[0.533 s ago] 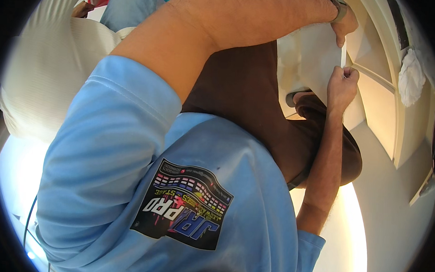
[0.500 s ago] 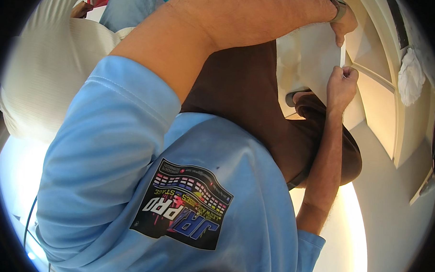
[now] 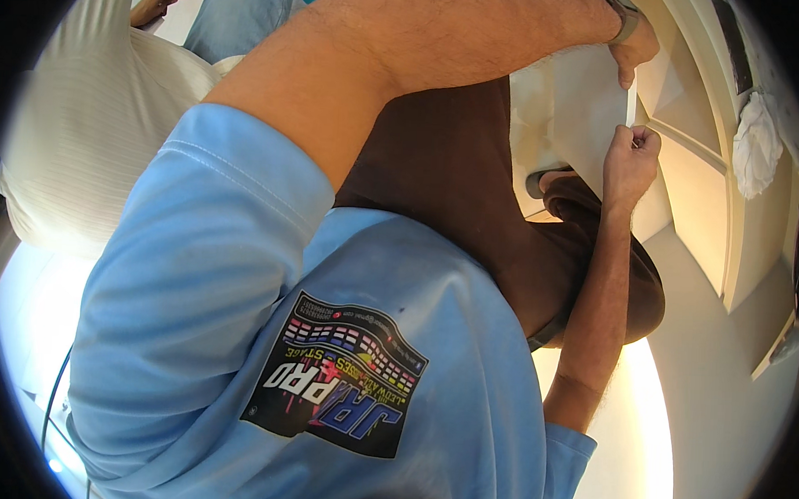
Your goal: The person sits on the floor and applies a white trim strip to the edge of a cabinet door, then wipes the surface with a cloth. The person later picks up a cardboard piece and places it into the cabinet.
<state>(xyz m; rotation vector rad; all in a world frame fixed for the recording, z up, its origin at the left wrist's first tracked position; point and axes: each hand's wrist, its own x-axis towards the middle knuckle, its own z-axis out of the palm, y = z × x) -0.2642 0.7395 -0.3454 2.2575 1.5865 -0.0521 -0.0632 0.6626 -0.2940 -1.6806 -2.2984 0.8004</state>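
Observation:
A thin white strip (image 3: 631, 106) runs between my two hands at the upper right, beside a pale curved panelled surface. My left hand (image 3: 635, 55), with a watch (image 3: 625, 20) on its wrist, is closed on the strip's upper end; part of its fingers is hidden. Below it, my right hand (image 3: 631, 165) is closed in a pinch at the lower end, fingers curled in. What the strip is made of cannot be made out.
A crumpled white cloth or paper (image 3: 758, 146) lies on a pale ledge at the far right. My brown-trousered bent leg (image 3: 438, 154) is beneath my arms. Close at my left is another person in a cream ribbed top (image 3: 77, 150); that person's hand (image 3: 153, 8) shows at the top left.
My right hand has shifted very slightly down and right, and a little more of the strip shows between my hands. The other person's hand has moved slightly.

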